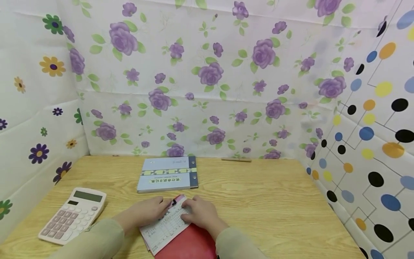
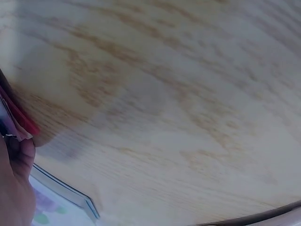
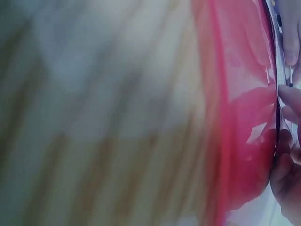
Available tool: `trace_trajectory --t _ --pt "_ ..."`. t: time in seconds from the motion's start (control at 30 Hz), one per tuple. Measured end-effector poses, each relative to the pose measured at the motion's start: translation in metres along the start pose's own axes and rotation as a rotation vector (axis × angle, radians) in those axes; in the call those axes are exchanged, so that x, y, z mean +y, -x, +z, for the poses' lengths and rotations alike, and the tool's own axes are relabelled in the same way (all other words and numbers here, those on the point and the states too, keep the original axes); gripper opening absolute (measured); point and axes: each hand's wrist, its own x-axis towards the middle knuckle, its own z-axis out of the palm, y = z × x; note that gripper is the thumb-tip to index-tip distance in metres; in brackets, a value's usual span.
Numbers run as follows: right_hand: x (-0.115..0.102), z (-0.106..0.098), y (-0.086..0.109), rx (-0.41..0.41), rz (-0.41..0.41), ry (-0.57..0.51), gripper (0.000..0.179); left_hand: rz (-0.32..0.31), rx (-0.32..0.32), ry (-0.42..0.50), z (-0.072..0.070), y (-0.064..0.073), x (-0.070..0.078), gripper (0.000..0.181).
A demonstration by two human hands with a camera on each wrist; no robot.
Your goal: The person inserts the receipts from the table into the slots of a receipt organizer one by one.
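Observation:
A stack of printed forms (image 1: 166,228) lies slanted over a glossy red folder (image 1: 192,244) at the front of the table. A small black clip (image 1: 174,202) sits at the far end of the sheets. My left hand (image 1: 147,213) grips the stack's left edge beside that clip; the left wrist view has this hand (image 2: 16,188) at its lower left, largely cut off. On the opposite side, my right hand (image 1: 203,213) pinches the right edge of the forms between thumb and fingers. In the right wrist view the shiny red folder (image 3: 247,160) stands close by the fingers.
Behind the hands lies a blue ledger book (image 1: 166,174) with a yellow band. A pink-and-white calculator (image 1: 72,216) is at the left. A thin brown pen-like stick (image 1: 236,160) lies by the back edge. Patterned cloth walls (image 1: 207,79) enclose the wooden table (image 1: 275,208).

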Motion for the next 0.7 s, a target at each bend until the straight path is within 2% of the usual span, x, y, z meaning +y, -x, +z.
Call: trace_trajectory --t 0.1,0.2,0.47,0.7 --pt "-0.0034 0.0016 -0.0002 0.004 0.035 -0.008 0.03 0.144 0.05 -0.144 0.0004 0.0024 -0.0008 0.041" --pt "-0.0052 0.002 -0.0002 0.02 0.05 -0.015 0.03 0.209 0.088 -0.188 0.0007 0.0035 -0.0019 0.04" --pt "-0.0085 0.0028 -0.0039 0.047 0.076 0.004 0.03 0.271 0.132 -0.259 0.0012 0.0024 -0.006 0.038" --pt "-0.0036 0.0012 -0.0062 0.005 0.05 0.023 0.034 0.29 0.157 -0.283 0.0036 0.0016 -0.0073 0.037"
